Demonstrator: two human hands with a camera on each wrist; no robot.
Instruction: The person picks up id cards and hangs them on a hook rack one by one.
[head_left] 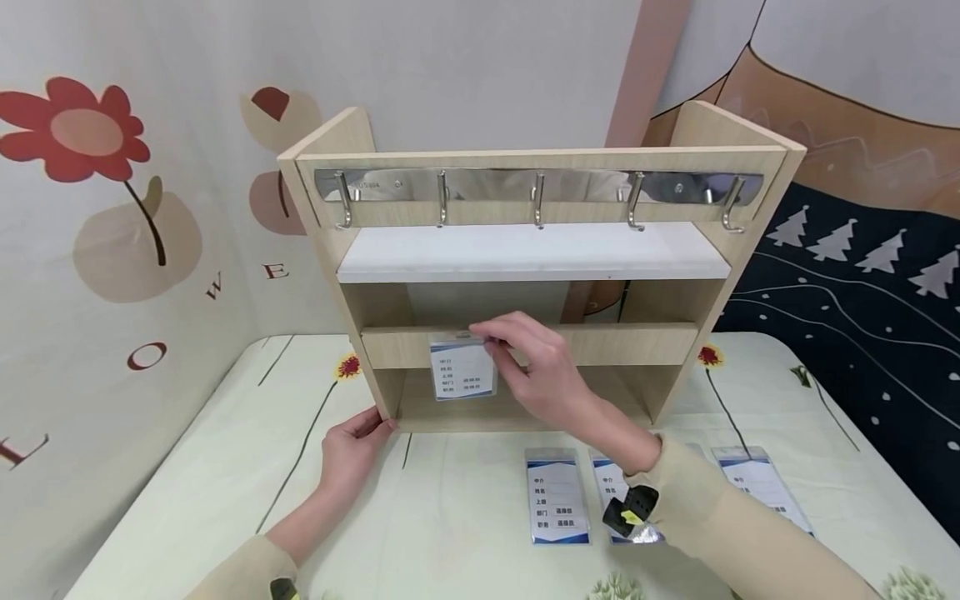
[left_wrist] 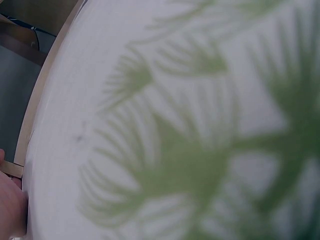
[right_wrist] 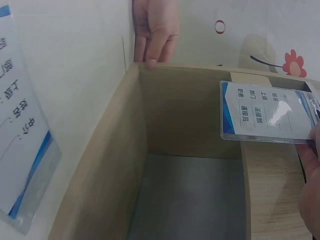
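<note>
A wooden shelf rack with a metal hook rail stands on the table. My right hand pinches the top of a clear badge card and holds it against the rack's lower front rail. The right wrist view shows that badge card hanging over the rail, with the fingers at its edge. My left hand rests with straight fingers against the rack's bottom left corner. The left wrist view shows only the blurred tablecloth and a bit of that hand.
Three more badge cards lie on the table in front of the rack: one, a second partly under my right wrist, a third further right. A white shelf board sits under the hooks. A flower-printed wall stands close behind.
</note>
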